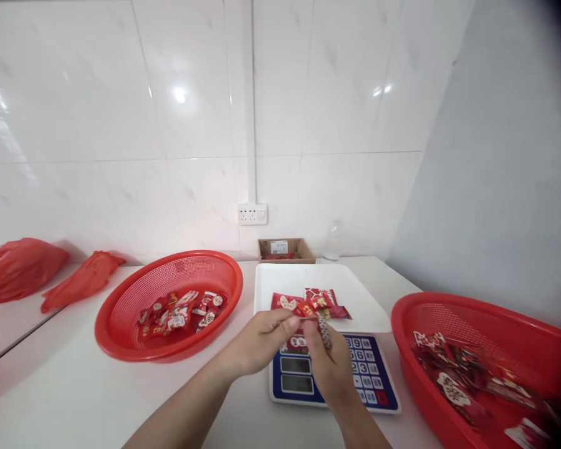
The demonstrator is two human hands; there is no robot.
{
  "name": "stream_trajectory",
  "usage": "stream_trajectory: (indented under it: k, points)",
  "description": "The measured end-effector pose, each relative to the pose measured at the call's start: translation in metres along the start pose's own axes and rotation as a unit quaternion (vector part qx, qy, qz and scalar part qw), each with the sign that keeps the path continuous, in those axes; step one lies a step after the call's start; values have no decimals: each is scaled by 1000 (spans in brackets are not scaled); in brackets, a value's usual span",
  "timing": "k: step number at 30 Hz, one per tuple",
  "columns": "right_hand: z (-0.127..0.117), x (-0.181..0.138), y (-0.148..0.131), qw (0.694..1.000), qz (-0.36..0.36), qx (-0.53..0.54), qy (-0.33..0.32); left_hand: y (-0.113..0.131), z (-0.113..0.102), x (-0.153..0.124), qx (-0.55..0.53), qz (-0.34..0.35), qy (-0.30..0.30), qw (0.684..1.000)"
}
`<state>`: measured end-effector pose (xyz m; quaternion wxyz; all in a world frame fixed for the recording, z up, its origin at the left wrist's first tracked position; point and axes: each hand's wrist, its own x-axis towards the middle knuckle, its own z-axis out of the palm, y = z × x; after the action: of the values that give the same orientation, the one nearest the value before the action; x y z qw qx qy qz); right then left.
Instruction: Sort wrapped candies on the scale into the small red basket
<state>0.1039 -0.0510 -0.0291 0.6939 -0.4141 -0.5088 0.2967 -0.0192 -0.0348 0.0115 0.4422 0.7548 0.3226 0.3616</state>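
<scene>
My left hand (262, 342) and my right hand (328, 358) meet above the front of a digital weighing scale (388, 380). Between them they pinch a small red candy packet (299, 342) with pale printing; a patterned edge shows by my right fingers. Part of this packet is hidden by my fingers and thumbs. Just beyond, several wrapped candies (325, 300) in red and pink lie on the scale's white tray (369, 305). The blue keypad and dark displays of the scale are partly covered by my right hand.
Red baskets with wrapped candies stand left (116, 337) and right (409, 349). Behind the scale are a cardboard box (308, 254) and a clear plastic bottle (333, 240). Red plastic bags (21, 268) lie far left. A tiled wall with a socket (252, 214) closes off the back.
</scene>
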Motion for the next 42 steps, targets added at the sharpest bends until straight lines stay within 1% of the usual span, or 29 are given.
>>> stream_trajectory:
  k: [2,4,5,6,7,9,11,14,17,20,23,25,27,31,37,40,42]
  points:
    - [-9,8,4,996,40,14,79,-2,1,2,38,4,51,998]
    - [-21,20,8,979,97,73,161,-8,-1,7,99,15,120,988]
    - [-27,27,9,967,114,121,195,-12,-2,10,143,21,148,978]
    - [-33,33,10,958,116,156,211,-16,-4,14,198,24,161,967]
    - [-39,38,10,948,110,196,224,-20,-6,18,255,21,160,953]
    - [-46,44,8,934,97,252,232,-28,-10,27,349,8,127,928]
    - [-48,45,6,928,99,277,230,-35,-11,36,395,-1,78,915]
    - [-45,43,6,939,107,243,221,-42,-11,48,416,-2,17,909]
    - [-41,41,9,943,106,220,226,-46,-16,61,443,-7,-21,896]
    - [-40,41,13,942,117,215,228,-51,-26,75,470,-24,-37,881]
    - [-40,42,15,939,133,216,233,-55,-33,86,493,-55,-40,867]
    - [-41,42,14,935,143,221,238,-56,-33,90,505,-68,-34,860]
    - [-41,42,12,930,150,229,244,-56,-30,90,512,-67,-25,856]
    - [-40,42,6,922,163,250,248,-55,-26,86,508,-42,-32,859]
    - [-40,43,3,911,179,266,258,-49,-38,81,500,-19,-38,865]
    - [-41,44,4,909,187,268,258,-40,-27,71,485,38,-57,872]
    - [-42,44,4,909,186,269,258,-35,-15,63,473,86,-88,872]
